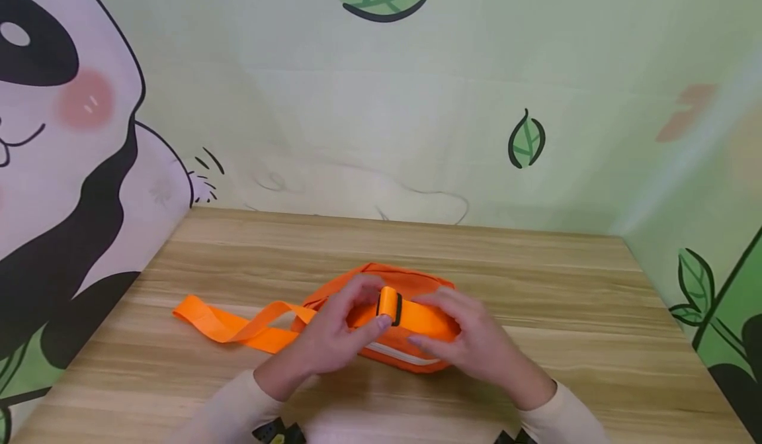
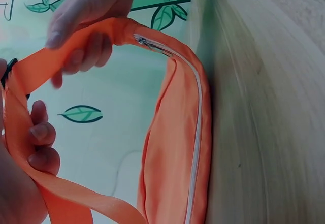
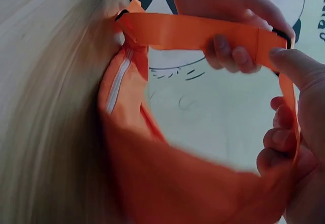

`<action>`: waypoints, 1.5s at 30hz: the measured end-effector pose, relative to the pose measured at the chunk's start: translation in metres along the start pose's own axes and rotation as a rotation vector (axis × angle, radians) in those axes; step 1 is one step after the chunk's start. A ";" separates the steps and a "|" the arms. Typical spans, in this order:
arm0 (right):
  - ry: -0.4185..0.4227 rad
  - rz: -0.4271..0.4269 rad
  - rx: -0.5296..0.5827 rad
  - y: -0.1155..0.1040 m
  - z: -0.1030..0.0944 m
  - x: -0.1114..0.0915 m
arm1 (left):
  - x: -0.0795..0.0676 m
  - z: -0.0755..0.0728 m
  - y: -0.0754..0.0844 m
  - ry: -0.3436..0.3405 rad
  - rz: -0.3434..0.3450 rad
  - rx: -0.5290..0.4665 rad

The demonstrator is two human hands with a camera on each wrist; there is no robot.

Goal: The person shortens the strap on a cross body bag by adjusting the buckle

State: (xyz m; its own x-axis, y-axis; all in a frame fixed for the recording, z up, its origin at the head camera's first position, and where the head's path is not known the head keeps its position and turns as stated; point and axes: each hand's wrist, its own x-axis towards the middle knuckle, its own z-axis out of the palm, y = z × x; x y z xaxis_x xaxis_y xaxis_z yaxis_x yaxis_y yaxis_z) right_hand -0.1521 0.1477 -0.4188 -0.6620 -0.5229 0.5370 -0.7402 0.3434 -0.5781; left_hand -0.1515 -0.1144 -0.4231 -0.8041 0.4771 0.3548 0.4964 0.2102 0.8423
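Note:
An orange waist bag (image 1: 411, 277) with a white zipper (image 1: 401, 353) rests on the table beneath both hands. Its orange strap (image 1: 428, 320) arches over the bag and passes through a black slider buckle (image 1: 398, 309). My left hand (image 1: 333, 335) holds the strap just left of the buckle, thumb near the buckle's lower edge. Farther right, my right hand (image 1: 476, 338) grips the strap between thumb and fingers. In the left wrist view the strap stands off the bag's body (image 2: 170, 137), leaving a gap. A second black buckle (image 3: 122, 14) shows at the bag's end in the right wrist view.
A loose length of strap (image 1: 220, 325) lies twisted on the wooden table (image 1: 565, 285), left of the bag. Behind the table rises a pale green wall (image 1: 286, 100) with printed leaves and a panda.

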 end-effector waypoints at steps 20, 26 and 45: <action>0.067 -0.053 0.043 0.000 0.005 0.002 | 0.001 0.005 -0.009 -0.082 0.050 -0.080; 0.018 -0.053 0.015 -0.003 0.008 0.007 | 0.003 0.008 -0.009 -0.101 0.034 -0.058; 0.015 -0.041 0.029 0.009 0.001 -0.003 | 0.002 0.001 -0.013 -0.071 0.001 -0.138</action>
State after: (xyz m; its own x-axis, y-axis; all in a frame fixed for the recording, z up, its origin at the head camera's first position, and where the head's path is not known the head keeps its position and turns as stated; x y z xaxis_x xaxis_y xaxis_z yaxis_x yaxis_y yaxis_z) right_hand -0.1566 0.1514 -0.4262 -0.6328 -0.5245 0.5696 -0.7632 0.2985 -0.5730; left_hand -0.1593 -0.1151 -0.4335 -0.7760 0.5374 0.3304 0.4436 0.0926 0.8914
